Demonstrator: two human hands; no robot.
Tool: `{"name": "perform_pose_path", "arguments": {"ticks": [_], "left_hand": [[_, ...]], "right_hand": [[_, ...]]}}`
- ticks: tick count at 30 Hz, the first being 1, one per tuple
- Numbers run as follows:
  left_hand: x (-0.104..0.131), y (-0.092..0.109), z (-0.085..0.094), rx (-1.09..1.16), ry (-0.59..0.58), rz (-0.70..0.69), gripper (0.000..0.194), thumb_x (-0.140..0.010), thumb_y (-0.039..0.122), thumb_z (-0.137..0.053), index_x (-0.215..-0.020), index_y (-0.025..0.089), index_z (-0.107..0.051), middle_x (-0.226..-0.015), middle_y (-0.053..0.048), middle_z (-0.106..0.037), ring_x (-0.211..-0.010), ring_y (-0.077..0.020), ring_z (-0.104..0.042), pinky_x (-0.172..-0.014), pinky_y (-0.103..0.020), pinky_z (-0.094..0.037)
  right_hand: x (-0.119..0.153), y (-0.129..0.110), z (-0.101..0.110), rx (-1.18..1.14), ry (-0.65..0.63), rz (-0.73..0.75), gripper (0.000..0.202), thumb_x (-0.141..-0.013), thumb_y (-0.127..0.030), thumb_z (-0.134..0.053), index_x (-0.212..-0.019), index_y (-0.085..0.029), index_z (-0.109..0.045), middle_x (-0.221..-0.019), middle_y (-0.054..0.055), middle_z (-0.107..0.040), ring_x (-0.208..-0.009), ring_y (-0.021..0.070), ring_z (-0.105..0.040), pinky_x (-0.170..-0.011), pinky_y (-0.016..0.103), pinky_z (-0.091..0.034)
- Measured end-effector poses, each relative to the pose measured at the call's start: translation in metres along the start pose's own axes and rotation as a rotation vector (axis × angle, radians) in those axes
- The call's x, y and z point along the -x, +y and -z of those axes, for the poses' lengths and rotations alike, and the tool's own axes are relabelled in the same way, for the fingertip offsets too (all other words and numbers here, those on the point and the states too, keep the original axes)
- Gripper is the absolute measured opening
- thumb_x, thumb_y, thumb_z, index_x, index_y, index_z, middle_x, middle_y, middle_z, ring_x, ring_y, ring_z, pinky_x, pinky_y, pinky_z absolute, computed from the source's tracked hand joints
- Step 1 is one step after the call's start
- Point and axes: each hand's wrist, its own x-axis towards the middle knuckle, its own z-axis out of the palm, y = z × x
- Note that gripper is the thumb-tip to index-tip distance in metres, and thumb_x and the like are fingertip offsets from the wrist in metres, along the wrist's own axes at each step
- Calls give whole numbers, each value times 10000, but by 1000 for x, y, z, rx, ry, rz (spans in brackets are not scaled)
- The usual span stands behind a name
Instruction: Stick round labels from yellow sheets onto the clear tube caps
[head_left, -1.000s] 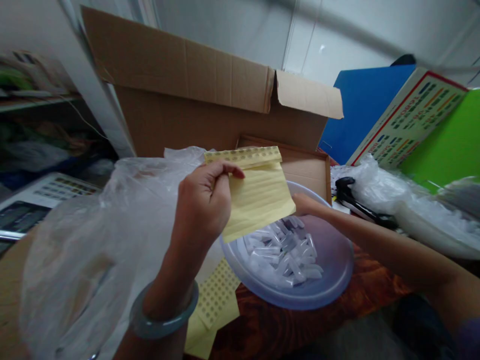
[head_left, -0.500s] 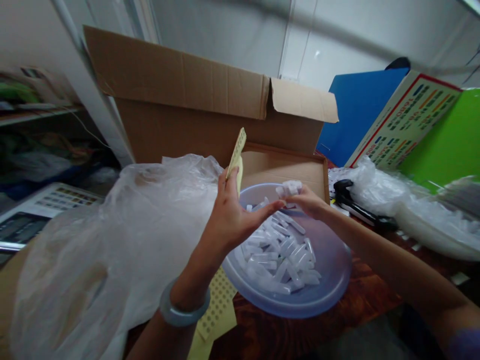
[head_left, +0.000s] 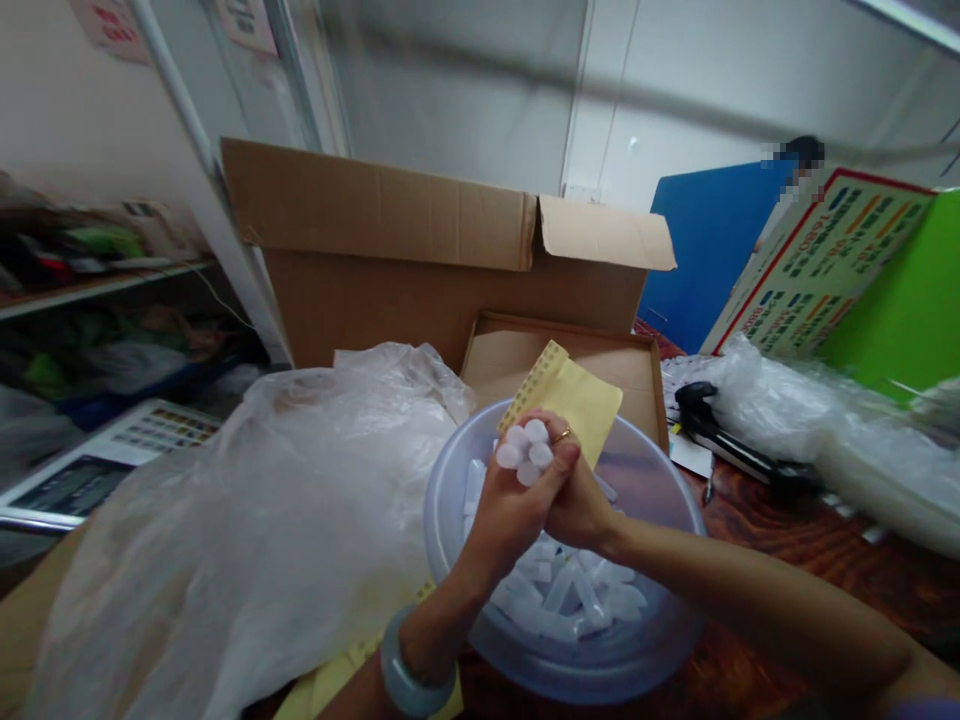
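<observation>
My left hand [head_left: 510, 510], with a pale bangle on the wrist, and my right hand [head_left: 581, 500] are pressed together over the basin. Between them is a bundle of several white plastic tubes [head_left: 529, 452], their round ends towards me. Both hands are closed around this bundle. A yellow sticker sheet [head_left: 585, 395], bent and with rows of dots along one edge, juts out behind the fingers; its gripped part is hidden. Below, a translucent bluish basin [head_left: 675, 500] holds many loose tubes [head_left: 574, 595], partly covered by my hands and forearms.
A large plastic bag [head_left: 247, 500] spreads to the left. Behind stands an open cardboard box [head_left: 450, 300]. More yellow sheets [head_left: 337, 680] lie at the front edge. On the right are a black-handled tool [head_left: 739, 440], clear plastic bags [head_left: 780, 400] and upright coloured boards [head_left: 720, 240].
My hands have come together around the tubes, which my right hand held over the basin's far side. The sticker sheet has swung from edge-on to face-on. The view has tilted up slightly.
</observation>
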Motion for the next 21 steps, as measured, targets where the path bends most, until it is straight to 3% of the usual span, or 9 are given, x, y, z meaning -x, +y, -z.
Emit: {"name": "perform_pose_path", "arguments": {"ticks": [3, 7, 10, 12, 14, 16, 19, 21], "left_hand": [[0, 2, 0, 134, -28, 75, 415, -784, 427, -718, -1086, 168, -600, -1049, -78, -715, -1008, -238, -689, -885, -360, -567], [-3, 6, 7, 168, -20, 137, 483, -744, 419, -767, -1119, 175, -582, -1039, -67, -722, -944, -228, -702, -695, -277, -593], [-8, 8, 17, 3, 5, 20, 331, -780, 404, -728, -962, 147, -628, -882, -45, -718, -775, -176, -686, -624, -236, -553], [-12, 10, 23, -186, 22, -81, 245, -800, 373, -694, -824, 140, -623, -751, -23, -675, -668, -147, -636, -584, -231, -516], [-14, 11, 27, -410, 41, -180, 208, -793, 328, -680, -739, 145, -597, -690, -14, -632, -629, -141, -596, -576, -241, -487], [-13, 11, 28, -619, 25, -280, 168, -773, 282, -669, -707, 151, -587, -686, -21, -623, -634, -150, -584, -590, -256, -469], [-9, 8, 25, -836, -47, -383, 126, -764, 244, -631, -687, 159, -581, -693, -41, -628, -649, -174, -582, -592, -280, -451], [-5, 6, 22, -901, -65, -428, 115, -769, 228, -610, -683, 161, -576, -710, -56, -634, -674, -191, -588, -602, -294, -457]], "right_hand": [[6, -4, 14, 78, -69, 126, 629, -669, -215, -570, -1270, -138, -401, -1252, 165, -513, -1228, 307, -448, -1089, 515, -338], [11, -21, 32, 377, -251, 244, 655, -832, -217, -462, -1432, -39, -270, -1419, 228, -407, -1374, 315, -314, -1127, 541, -299], [8, -32, 48, 497, -325, 265, 530, -874, -217, -450, -1363, -16, -419, -1371, 229, -473, -1308, 333, -409, -1077, 527, -382], [5, -37, 63, 469, -324, 275, 338, -878, -185, -474, -1181, -86, -589, -1214, 165, -601, -1144, 283, -556, -984, 442, -480], [2, -39, 78, 383, -227, 295, 203, -881, -133, -504, -1026, -164, -643, -998, 74, -677, -922, 190, -636, -841, 325, -535], [-1, -38, 91, 366, -10, 343, 209, -873, -97, -551, -1023, -212, -642, -928, 32, -676, -880, 154, -629, -822, 289, -521], [-4, -31, 102, 512, 309, 321, 416, -809, -148, -686, -1205, -229, -588, -1213, 91, -600, -1175, 242, -529, -1022, 421, -418], [-5, -21, 103, 400, 309, 145, 561, -779, -225, -744, -1290, -230, -513, -1260, 110, -587, -1198, 264, -533, -1021, 452, -415]]}}
